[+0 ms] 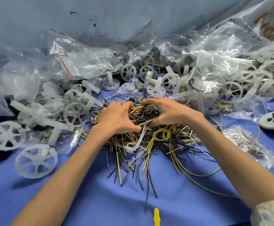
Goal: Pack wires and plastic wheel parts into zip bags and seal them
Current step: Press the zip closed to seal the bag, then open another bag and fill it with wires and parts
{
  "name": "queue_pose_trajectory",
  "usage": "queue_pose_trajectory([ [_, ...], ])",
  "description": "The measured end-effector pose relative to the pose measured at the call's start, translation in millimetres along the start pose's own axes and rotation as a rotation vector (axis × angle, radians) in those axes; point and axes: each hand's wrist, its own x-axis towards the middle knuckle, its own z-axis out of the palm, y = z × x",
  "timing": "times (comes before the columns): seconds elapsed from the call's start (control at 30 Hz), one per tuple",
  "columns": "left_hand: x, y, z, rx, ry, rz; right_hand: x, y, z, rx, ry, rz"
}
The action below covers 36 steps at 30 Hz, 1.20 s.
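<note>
At the middle of the blue worktop [100, 201], you had both hands sunk into the heap of wires [149, 144]. Your left hand [116, 119] and right hand [164, 111] were curled over its top, fingers hooked round yellow and black strands, thumbs close together. Neither hand held a bag. Toward the left edge and along the back, plastic wheel parts [36, 160] lay loose, some among crumpled zip bags [84, 61] that looked mostly empty (a few seemed to hold wheels, though the glare made that hard to tell). Near the right edge a small filled bag [250, 144] lay flat, close to a white controller [271, 122]. By my reading you were early on: gathering a bundle, with the bagging and sealing of most wires and wheels yet to do.
</note>
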Motion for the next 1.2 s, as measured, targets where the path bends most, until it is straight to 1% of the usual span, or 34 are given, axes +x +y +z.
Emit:
queue_pose_trajectory([
  [0.13, 0, -21, -16, -0.162, 0.132, -0.053, -6, 1, -16, 0.056, 0.255, -0.009],
  [0.2, 4, -32, -23, -0.187, 0.155, -0.064, -4, 6, -24, 0.016, 0.310, 0.044],
  [0.23, 7, -36, -23, -0.198, 0.141, -0.053, -2, 9, -27, -0.027, 0.297, 0.085],
  [0.27, 8, -39, -21, -0.201, 0.110, -0.024, -1, 14, -29, -0.075, 0.250, 0.134],
  [0.33, 10, -43, -11, -0.165, -0.005, 0.072, 1, 21, -27, -0.173, 0.063, 0.205],
  [0.37, 8, -46, -6, -0.160, -0.075, 0.115, 3, 22, -24, -0.211, -0.033, 0.201],
  [0.4, 6, -50, -5, -0.203, -0.148, 0.147, 4, 23, -21, -0.233, -0.093, 0.180],
  [0.43, 4, -56, -9, -0.301, -0.220, 0.157, 4, 21, -20, -0.239, -0.114, 0.157],
  [0.47, 4, -62, -16, -0.422, -0.277, 0.144, 2, 19, -21, -0.233, -0.120, 0.145],
  [0.5, 5, -68, -24, -0.526, -0.297, 0.118, 0, 17, -25, -0.224, -0.125, 0.148],
  [0.53, 8, -75, -30, -0.592, -0.257, 0.088, -2, 14, -29, -0.220, -0.132, 0.159],
  [0.57, 14, -83, -34, -0.622, -0.162, 0.053, -4, 10, -33, -0.230, -0.136, 0.172],
  [0.6, 23, -92, -37, -0.641, -0.018, 0.012, -6, 6, -38, -0.251, -0.131, 0.179],
  [0.63, 34, -101, -40, -0.637, 0.166, -0.053, -8, 1, -42, -0.278, -0.114, 0.175],
  [0.7, 57, -120, -42, -0.513, 0.529, -0.251, -10, -10, -46, -0.328, -0.050, 0.156],
  [0.73, 68, -130, -42, -0.448, 0.642, -0.364, -11, -16, -47, -0.343, -0.010, 0.145],
  [0.77, 77, -138, -41, -0.445, 0.687, -0.479, -11, -20, -47, -0.345, 0.039, 0.132],
  [0.83, 93, -154, -34, -0.571, 0.639, -0.638, -10, -27, -46, -0.306, 0.158, 0.092],
  [0.9, 104, -163, -27, -0.680, 0.598, -0.669, -6, -31, -43, -0.220, 0.292, 0.044],
  [0.93, 107, -165, -27, -0.709, 0.632, -0.685, -2, -31, -41, -0.164, 0.348, 0.018],
  [1.0, 109, -167, -33, -0.759, 0.749, -0.745, 4, -30, -36, -0.018, 0.436, -0.017],
  [1.03, 110, -166, -37, -0.786, 0.796, -0.743, 7, -29, -33, 0.077, 0.479, -0.021],
  [1.1, 112, -161, -47, -0.860, 0.879, -0.662, 10, -29, -29, 0.285, 0.557, -0.015],
  [1.13, 111, -157, -54, -0.884, 0.925, -0.613, 11, -30, -27, 0.396, 0.579, -0.008],
  [1.2, 107, -145, -71, -0.885, 1.013, -0.553, 12, -34, -27, 0.622, 0.569, -0.009],
])
